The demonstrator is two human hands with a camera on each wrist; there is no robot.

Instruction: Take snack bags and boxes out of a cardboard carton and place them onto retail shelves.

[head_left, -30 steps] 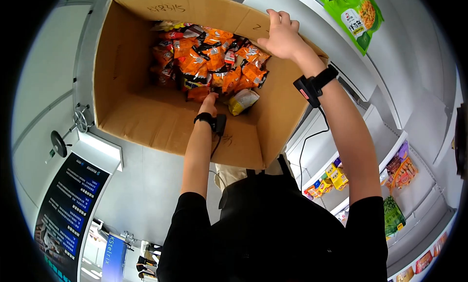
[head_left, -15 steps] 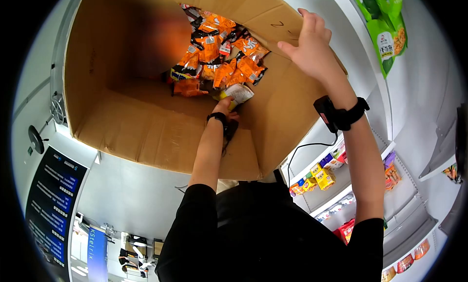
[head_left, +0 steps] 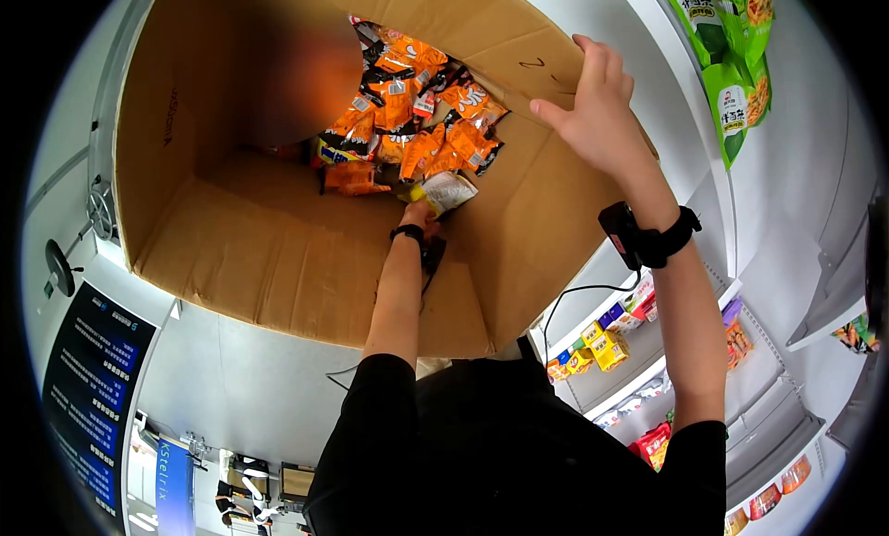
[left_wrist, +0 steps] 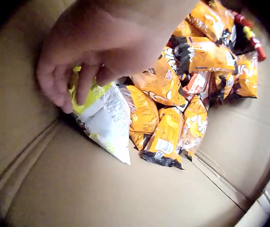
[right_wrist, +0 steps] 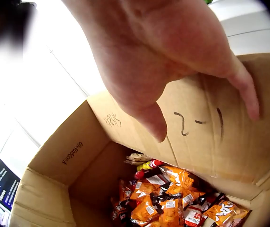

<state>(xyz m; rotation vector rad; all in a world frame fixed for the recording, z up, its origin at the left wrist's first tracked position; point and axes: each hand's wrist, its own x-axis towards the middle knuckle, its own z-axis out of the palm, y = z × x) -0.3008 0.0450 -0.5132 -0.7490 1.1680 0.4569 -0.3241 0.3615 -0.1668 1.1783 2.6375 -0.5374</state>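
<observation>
The left hand (head_left: 421, 218) reaches into a large cardboard box (head_left: 250, 249). In the left wrist view, the curled fingers of the left hand (left_wrist: 102, 47) grip the yellow end of a yellow-and-white bag (left_wrist: 109, 123), which lies at the box's inner corner. Orange snack bags (head_left: 398, 92) are heaped beside it. At the box's far-right side, the right hand (head_left: 600, 115) is spread by the upper flap, thumb apart from the fingers. The right wrist view has the right hand (right_wrist: 158, 56) over the flap marked "2-1" (right_wrist: 196, 127); whether it touches is unclear.
Green packets (head_left: 732, 101) hang at the upper right. Shelves with yellow boxes (head_left: 607, 349) and red packs (head_left: 653, 443) stand at the lower right. A dark display panel (head_left: 93, 379) is at the left. A blurred patch covers the box's upper left.
The left hand has moved from beside the orange bags to the yellow-and-white bag and gripped it. The head view has shifted; the right hand stays by the flap, fingers spread.
</observation>
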